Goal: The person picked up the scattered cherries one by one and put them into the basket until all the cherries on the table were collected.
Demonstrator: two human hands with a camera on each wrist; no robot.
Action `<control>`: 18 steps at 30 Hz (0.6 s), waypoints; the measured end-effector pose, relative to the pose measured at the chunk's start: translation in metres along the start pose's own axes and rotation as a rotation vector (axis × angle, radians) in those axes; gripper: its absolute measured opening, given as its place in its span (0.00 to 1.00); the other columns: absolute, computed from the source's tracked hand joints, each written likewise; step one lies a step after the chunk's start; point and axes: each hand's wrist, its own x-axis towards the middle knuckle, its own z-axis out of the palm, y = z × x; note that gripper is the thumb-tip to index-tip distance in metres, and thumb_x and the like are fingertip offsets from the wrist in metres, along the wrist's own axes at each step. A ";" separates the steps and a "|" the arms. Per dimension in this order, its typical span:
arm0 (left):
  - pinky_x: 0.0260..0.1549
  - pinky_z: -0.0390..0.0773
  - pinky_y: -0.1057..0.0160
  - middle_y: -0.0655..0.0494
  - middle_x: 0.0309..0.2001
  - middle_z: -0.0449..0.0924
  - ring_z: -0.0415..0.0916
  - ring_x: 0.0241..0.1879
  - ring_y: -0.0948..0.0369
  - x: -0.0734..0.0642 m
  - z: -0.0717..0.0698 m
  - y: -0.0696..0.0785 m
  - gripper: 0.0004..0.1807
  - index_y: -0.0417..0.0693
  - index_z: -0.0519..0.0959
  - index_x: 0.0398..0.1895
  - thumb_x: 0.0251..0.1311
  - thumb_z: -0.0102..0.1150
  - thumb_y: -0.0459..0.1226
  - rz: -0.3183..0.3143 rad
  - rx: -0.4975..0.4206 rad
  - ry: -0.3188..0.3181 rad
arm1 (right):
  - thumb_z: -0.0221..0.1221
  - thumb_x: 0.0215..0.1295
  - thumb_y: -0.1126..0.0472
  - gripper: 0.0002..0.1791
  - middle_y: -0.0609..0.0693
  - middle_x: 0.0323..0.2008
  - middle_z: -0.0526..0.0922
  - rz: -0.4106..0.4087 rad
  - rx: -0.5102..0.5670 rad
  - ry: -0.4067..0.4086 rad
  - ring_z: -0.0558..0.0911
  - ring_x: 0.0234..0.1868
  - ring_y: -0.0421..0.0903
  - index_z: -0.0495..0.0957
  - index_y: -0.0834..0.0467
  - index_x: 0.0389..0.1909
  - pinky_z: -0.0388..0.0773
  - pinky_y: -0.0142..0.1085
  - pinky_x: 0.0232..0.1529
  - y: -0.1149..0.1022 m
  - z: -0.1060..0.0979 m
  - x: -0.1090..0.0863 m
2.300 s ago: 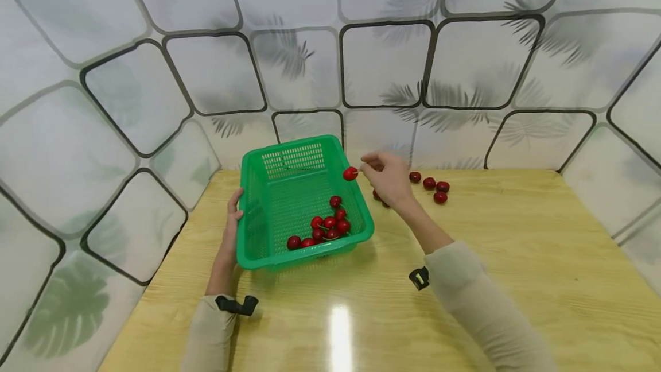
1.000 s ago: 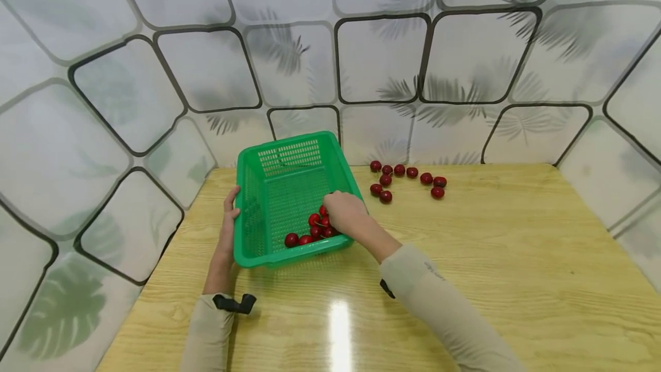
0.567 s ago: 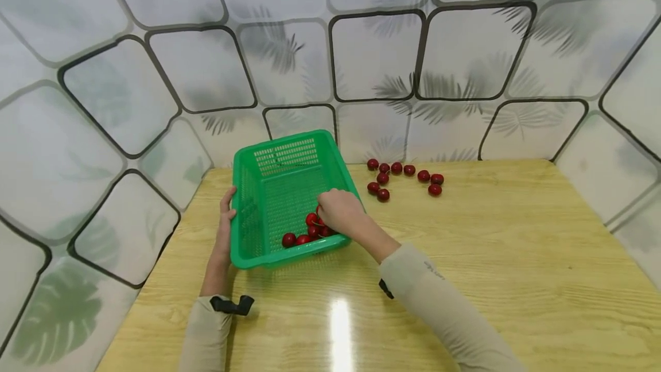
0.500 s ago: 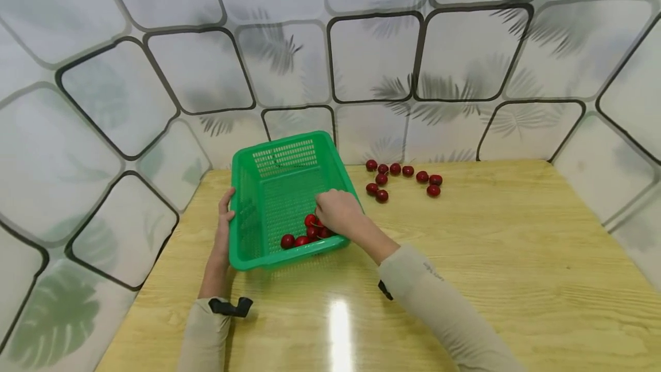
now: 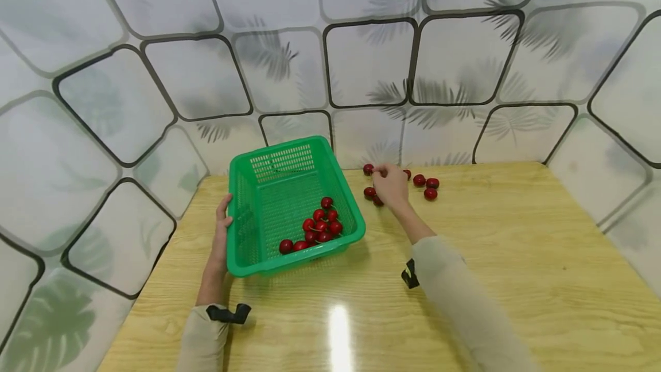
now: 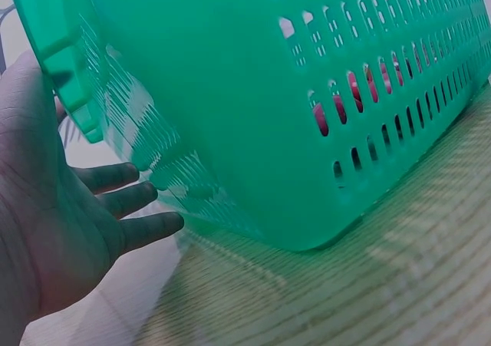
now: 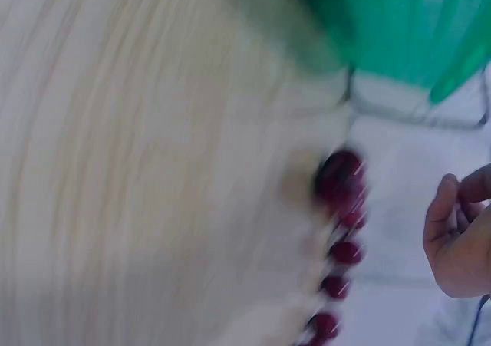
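Note:
A green plastic basket (image 5: 356,220) with slotted walls holds several red cherries (image 5: 321,227) in its near right corner. My left hand (image 5: 219,237) rests at the basket's left rim; in the left wrist view, three fingers of that hand (image 6: 65,208) stretch out beside the basket wall (image 6: 207,116). Over the loose cherries (image 5: 369,193) at the table's back, my right hand (image 5: 392,188) has its thumb and forefinger close together, covering some of them. The right wrist view is blurred; there the hand (image 7: 460,258) shows nothing between its fingertips, near a row of cherries (image 7: 340,179).
Several more cherries (image 5: 431,194) lie right of my right hand. The pale wooden table (image 5: 516,257) meets a patterned wall covering (image 5: 372,68) at its back edge. A black strap (image 5: 227,313) sits on the left wrist, another strap (image 5: 410,274) on the right.
My right hand carried a cherry by its stem into the basket, then left the basket and moved right to the loose cherries. The left hand stayed at the rim; the head view shifted slightly.

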 end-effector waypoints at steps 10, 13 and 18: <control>0.57 0.56 0.64 0.52 0.79 0.31 0.41 0.72 0.49 0.006 0.003 0.006 0.31 0.62 0.43 0.80 0.75 0.27 0.42 0.001 0.016 -0.003 | 0.51 0.61 0.72 0.22 0.67 0.55 0.79 -0.036 -0.238 -0.298 0.79 0.48 0.60 0.77 0.70 0.56 0.76 0.48 0.48 0.072 -0.020 0.017; 0.57 0.54 0.62 0.52 0.79 0.30 0.39 0.73 0.48 0.002 0.001 0.005 0.31 0.62 0.42 0.80 0.75 0.27 0.43 -0.002 0.031 -0.002 | 0.53 0.65 0.69 0.18 0.65 0.54 0.81 -0.060 -0.261 -0.302 0.80 0.51 0.61 0.79 0.68 0.55 0.76 0.51 0.52 0.075 -0.016 0.013; 0.56 0.54 0.65 0.50 0.79 0.28 0.37 0.73 0.47 -0.003 0.002 0.004 0.31 0.60 0.41 0.80 0.76 0.26 0.43 -0.005 0.038 -0.007 | 0.57 0.67 0.65 0.10 0.61 0.43 0.85 -0.079 -0.345 -0.310 0.82 0.45 0.59 0.83 0.64 0.42 0.77 0.50 0.48 0.075 -0.014 0.008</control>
